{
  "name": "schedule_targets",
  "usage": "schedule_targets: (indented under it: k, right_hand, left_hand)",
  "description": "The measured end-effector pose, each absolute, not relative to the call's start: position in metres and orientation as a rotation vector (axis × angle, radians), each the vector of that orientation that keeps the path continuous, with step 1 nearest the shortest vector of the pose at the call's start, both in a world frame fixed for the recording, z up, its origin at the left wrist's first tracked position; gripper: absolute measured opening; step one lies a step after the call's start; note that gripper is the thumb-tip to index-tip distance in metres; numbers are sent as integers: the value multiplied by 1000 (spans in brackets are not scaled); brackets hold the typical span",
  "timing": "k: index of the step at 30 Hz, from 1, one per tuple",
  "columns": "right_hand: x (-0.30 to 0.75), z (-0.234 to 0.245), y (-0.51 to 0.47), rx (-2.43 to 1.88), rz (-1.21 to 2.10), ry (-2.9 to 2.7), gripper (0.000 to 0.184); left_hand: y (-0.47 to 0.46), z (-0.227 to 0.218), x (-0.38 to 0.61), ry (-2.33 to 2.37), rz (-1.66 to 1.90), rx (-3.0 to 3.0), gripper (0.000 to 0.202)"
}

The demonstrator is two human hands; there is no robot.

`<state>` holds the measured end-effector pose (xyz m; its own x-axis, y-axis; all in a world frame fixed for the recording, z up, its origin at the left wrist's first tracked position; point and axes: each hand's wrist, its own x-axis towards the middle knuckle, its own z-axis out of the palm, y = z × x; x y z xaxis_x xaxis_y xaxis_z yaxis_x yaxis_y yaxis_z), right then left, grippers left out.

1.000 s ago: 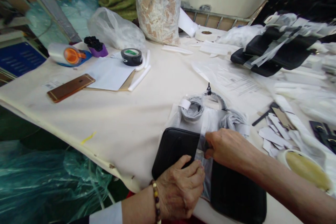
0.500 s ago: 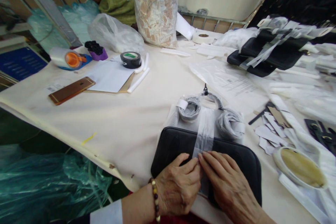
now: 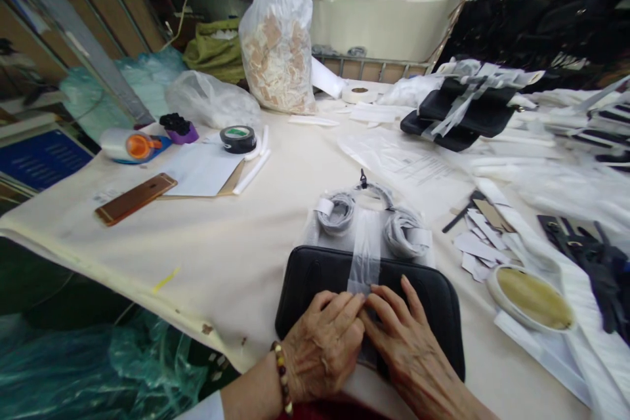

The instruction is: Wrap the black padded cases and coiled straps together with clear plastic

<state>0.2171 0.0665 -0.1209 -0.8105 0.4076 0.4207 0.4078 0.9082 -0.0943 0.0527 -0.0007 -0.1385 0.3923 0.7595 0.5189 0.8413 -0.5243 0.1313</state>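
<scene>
A black bag (image 3: 418,295) lies flat in front of me, its top edge pointing away. A translucent wrapping strip (image 3: 365,256) runs down its middle and under my fingers. My left hand (image 3: 322,341), with a beaded bracelet at the wrist, is curled closed at the strip. My right hand (image 3: 411,348) lies beside it, fingers stretched over the bag, the fingertips meeting the left ones at the strip. Beyond the bag's top edge are two grey wrapped strap coils (image 3: 335,212) and a wrapped handle (image 3: 378,193). The strip's lower end is partly hidden by my hands.
A tape roll (image 3: 531,298) and paper scraps (image 3: 480,243) lie to the right. Wrapped black bags (image 3: 465,111) are stacked behind. On the left are a phone (image 3: 136,199), black tape (image 3: 238,139) and a tape dispenser (image 3: 132,144). A large plastic sack (image 3: 278,59) stands at the back.
The view has tilted up and shifted slightly. My right hand's fingers have spread apart, with the index finger raised. My left hand stays curled at the strip.
</scene>
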Motion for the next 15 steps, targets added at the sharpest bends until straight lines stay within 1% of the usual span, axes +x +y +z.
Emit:
schedule_targets:
  k: [4, 6, 8, 12, 15]
  right_hand:
    - [228, -113, 68, -523, 82, -2663, 35]
    - [234, -108, 73, -517, 63, -2674, 39]
    - [236, -105, 79, -572, -33, -2655, 43]
    - [224, -103, 92, -698, -237, -2643, 36]
    - [224, -93, 98, -851, -314, -2514, 33]
  left_hand:
    - [-1, -139, 54, -1463, -804, -2498, 21]
    - [-1, -139, 54, -1464, -795, -2490, 20]
    - [-1, -138, 55, -1461, -785, -2474, 21]
    - [-1, -137, 55, -1451, -787, -2447, 30]
    - [0, -137, 54, -1425, -745, -2438, 35]
